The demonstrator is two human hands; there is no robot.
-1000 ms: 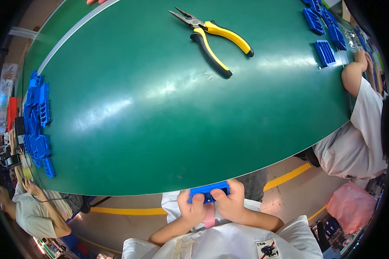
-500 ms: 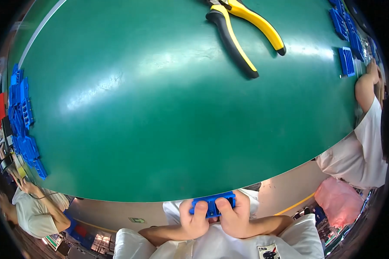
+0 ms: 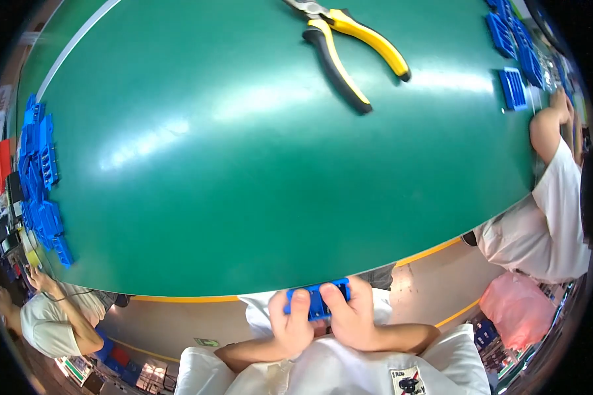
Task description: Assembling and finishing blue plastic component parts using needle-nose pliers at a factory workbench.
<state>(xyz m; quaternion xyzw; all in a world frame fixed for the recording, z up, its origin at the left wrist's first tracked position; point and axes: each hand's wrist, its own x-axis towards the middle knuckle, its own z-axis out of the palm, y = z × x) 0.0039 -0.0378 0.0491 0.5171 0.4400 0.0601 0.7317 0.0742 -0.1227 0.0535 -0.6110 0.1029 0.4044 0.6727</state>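
Observation:
Between my two hands is a small blue plastic part (image 3: 317, 304) with slots or recesses, held just off the near edge of the green table. My left hand (image 3: 291, 324) is closed on its left end, thumb pressed on the face. On the right end, my right hand (image 3: 350, 316) grips it the same way, its thumb lying across the top. The fingers behind the part are mostly hidden. Far off on the table lie pliers (image 3: 356, 49) with yellow and black handles, spread apart and touched by neither hand.
Blue plastic parts (image 3: 39, 178) lie heaped along the table's left side. More blue parts (image 3: 512, 89) sit at the far right, near a co-worker's arm (image 3: 548, 128). Another person (image 3: 59, 313) works at the left. A pink bag (image 3: 517, 309) stands on the floor at the right.
The view has shifted slightly, so the pliers appear further left and higher. Both hands still hold the blue part, which is now a little more tilted, its right end higher.

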